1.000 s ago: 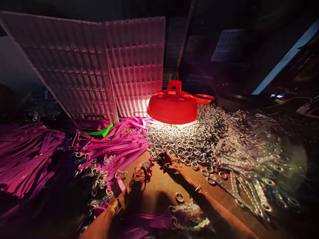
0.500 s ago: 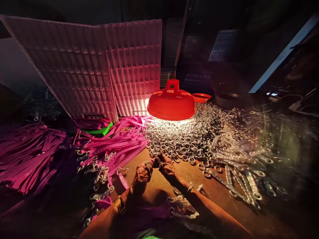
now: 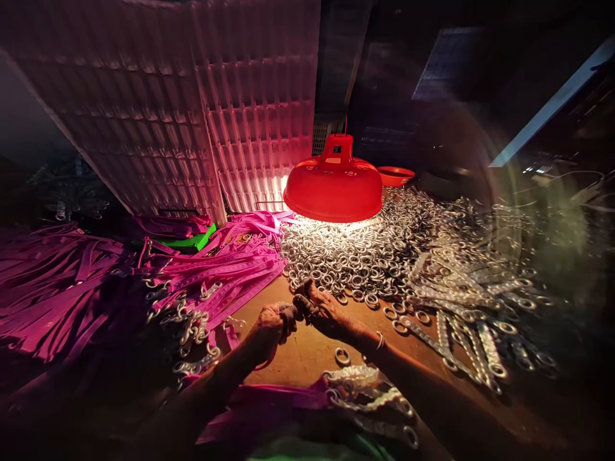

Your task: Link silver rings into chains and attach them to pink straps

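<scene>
1. Bringing both hands into my view at the centre of the frame, I see their fingertips meet above the brown tabletop.
2. My left hand is curled, thumb and fingers pressed together around a pink strap, part of which curves out below the palm. The end between the fingertips is too small and dark for me to make out.
3. My right hand comes in from the lower right, its fingers bent and closed together against the left fingertips; I cannot tell what, if anything, they pinch. A pale bracelet circles its wrist.
4. Just beyond the hands, a heap of metal rings spreads under a red lamp, and metal strips with ringed ends fan out at the right.
5. Nearer me, one loose ring lies beside a small bunch of strips, with pink material at bottom centre.
6. Left of the hands lies a pile of pink straps, near a green basket; another pink pile fills the left edge.
7. Ridged panels stand at upper left, and a red dish sits behind the lamp.
</scene>
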A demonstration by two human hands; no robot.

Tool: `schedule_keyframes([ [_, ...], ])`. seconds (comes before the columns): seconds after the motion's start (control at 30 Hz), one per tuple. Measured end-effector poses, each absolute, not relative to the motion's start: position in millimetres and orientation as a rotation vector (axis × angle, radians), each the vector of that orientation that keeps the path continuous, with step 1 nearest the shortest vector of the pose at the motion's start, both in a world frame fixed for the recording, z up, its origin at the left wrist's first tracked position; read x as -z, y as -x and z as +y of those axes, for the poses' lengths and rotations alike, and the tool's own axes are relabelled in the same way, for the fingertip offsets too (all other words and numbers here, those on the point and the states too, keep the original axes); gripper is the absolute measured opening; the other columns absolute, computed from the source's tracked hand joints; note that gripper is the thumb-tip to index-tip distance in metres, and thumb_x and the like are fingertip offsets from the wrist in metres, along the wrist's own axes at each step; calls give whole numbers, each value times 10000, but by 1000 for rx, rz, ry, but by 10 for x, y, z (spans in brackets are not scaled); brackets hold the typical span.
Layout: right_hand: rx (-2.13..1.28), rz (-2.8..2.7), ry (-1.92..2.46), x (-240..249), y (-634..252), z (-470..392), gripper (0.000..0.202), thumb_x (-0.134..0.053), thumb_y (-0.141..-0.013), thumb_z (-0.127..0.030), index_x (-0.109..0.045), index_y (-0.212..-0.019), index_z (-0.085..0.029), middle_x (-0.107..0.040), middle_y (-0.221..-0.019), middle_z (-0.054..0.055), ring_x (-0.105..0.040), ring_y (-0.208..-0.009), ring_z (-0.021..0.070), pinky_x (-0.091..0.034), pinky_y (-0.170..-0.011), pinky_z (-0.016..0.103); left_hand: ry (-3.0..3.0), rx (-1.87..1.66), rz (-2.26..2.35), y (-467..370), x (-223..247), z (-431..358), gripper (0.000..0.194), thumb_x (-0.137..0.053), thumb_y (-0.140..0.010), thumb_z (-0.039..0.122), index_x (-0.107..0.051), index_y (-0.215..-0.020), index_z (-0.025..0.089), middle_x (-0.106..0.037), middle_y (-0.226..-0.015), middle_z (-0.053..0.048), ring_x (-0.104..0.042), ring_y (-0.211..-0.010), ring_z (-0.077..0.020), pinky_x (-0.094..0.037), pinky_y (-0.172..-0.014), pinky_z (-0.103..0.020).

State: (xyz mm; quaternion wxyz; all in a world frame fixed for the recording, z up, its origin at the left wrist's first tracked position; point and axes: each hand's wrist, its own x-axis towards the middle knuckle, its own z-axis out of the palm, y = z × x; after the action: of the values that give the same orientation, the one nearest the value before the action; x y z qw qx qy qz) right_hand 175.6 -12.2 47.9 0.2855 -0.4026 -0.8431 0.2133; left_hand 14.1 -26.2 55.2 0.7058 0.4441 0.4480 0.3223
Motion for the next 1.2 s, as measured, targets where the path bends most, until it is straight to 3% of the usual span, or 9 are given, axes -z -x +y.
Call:
schedule_keyframes([
  [0.1, -841, -2260, 1137, -545, -1750, -305, 167, -399, -898, -226, -462, -1029, -145, -514, -621, -35, -395, -455, 73, -286, -432, 193, -987, -635, 984, -43, -752, -274, 427, -688, -551, 528, -446, -543, 176, -322, -424, 92, -191, -373, -21, -108, -392, -216],
  [0.2, -913, -2295, 1107, -567, -1804, -691, 356, -474, -852, -177, -360, -1188, -156, -483, -580, -74, -314, -448, 63, -214, -441, 204, -1011, -497, 1050, 23, -829, -373, 417, -691, -581, 534, -510, -540, 161, -302, -394, 97, -181, -350, -26, -79, -375, -238],
  [0.3, -811, -2322, 1072, -518, -1830, -1065, 477, -490, -849, -172, -269, -1271, -156, -558, -670, -32, -317, -482, 69, -199, -471, 229, -1047, -360, 997, 54, -821, -565, 392, -659, -651, 511, -559, -532, 151, -283, -389, 90, -163, -364, -36, -57, -388, -256],
  [0.47, -793, -2322, 1260, -497, -1791, -1477, 267, -491, -834, -172, -391, -1082, -176, -573, -613, 0, -418, -454, 110, -169, -459, 253, -1030, -288, 866, 72, -841, -940, 489, -630, -679, 574, -466, -468, 165, -337, -438, 59, -231, -429, -55, -133, -437, -254],
  [0.57, -887, -2240, 1311, -527, -1756, -1587, 172, -496, -840, -210, -412, -990, -199, -568, -597, 6, -472, -474, 132, -201, -456, 250, -1027, -297, 822, 96, -870, -1117, 473, -579, -749, 561, -519, -525, 149, -403, -501, 35, -293, -481, -73, -202, -474, -247],
  [0.77, -1227, -1972, 1198, -475, -1700, -1584, 275, -392, -908, -282, -295, -1139, -170, -547, -643, -16, -412, -471, 98, -252, -445, 226, -1010, -456, 868, 99, -873, -1295, 366, -578, -792, 477, -610, -661, 137, -525, -634, -4, -446, -628, -124, -364, -609, -246],
  [0.97, -1347, -2069, 1183, -458, -1706, -1498, 116, -474, -790, -175, -364, -822, -193, -461, -639, -28, -334, -527, 89, -240, -471, 225, -895, -406, 871, 58, -815, -1251, 431, -632, -709, 539, -590, -616, 121, -531, -610, -21, -465, -598, -127, -367, -573, -248],
  [1.1, -1377, -2146, 1188, -553, -1669, -1435, 185, -449, -718, -45, -345, -748, -195, -451, -672, -25, -339, -550, 83, -262, -494, 214, -798, -361, 891, 58, -745, -1230, 440, -655, -663, 538, -537, -565, 127, -443, -527, 13, -362, -490, -81, -258, -465, -224],
  [1.2, -1340, -2256, 1248, -675, -1642, -1373, 170, -451, -737, -37, -368, -748, -186, -455, -676, -20, -363, -556, 84, -267, -503, 216, -776, -356, 900, 35, -720, -1204, 417, -669, -649, 514, -525, -572, 131, -447, -526, 15, -359, -480, -76, -249, -448, -215],
])
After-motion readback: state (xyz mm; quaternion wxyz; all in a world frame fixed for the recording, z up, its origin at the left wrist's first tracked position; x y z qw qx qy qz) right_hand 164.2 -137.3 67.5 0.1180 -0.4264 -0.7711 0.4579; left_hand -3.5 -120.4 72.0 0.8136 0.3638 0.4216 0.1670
